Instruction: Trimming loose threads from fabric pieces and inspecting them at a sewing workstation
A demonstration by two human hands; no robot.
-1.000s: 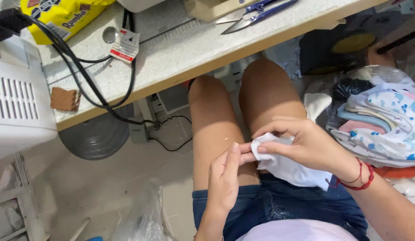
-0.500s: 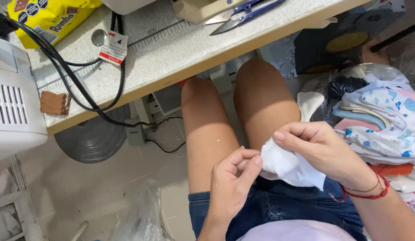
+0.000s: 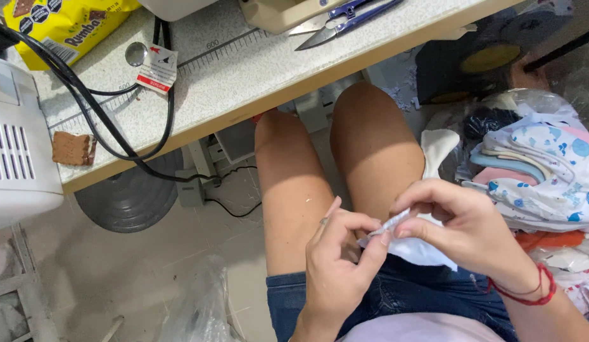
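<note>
The table (image 3: 256, 82) spans the top, scissors (image 3: 345, 16) on it; below, over the lap, both hands pinch a small white cloth (image 3: 421, 247); the step looks like folding its edge; right hand (image 3: 472, 231) curls over it, left hand (image 3: 335, 266) fingers grip the corner.

A pale speckled table (image 3: 256, 76) with a light wooden edge runs across the top, carrying a printed ruler strip, black cables (image 3: 104, 120), a yellow snack bag (image 3: 66, 25), blue-handled snips (image 3: 345, 19) and a white vented machine (image 3: 16, 152). Beneath it lies a grey concrete floor (image 3: 117, 266) with a round dark metal disc (image 3: 133, 196). Folded patterned fabrics (image 3: 541, 171) are stacked at the right, in bright, even light.
</note>
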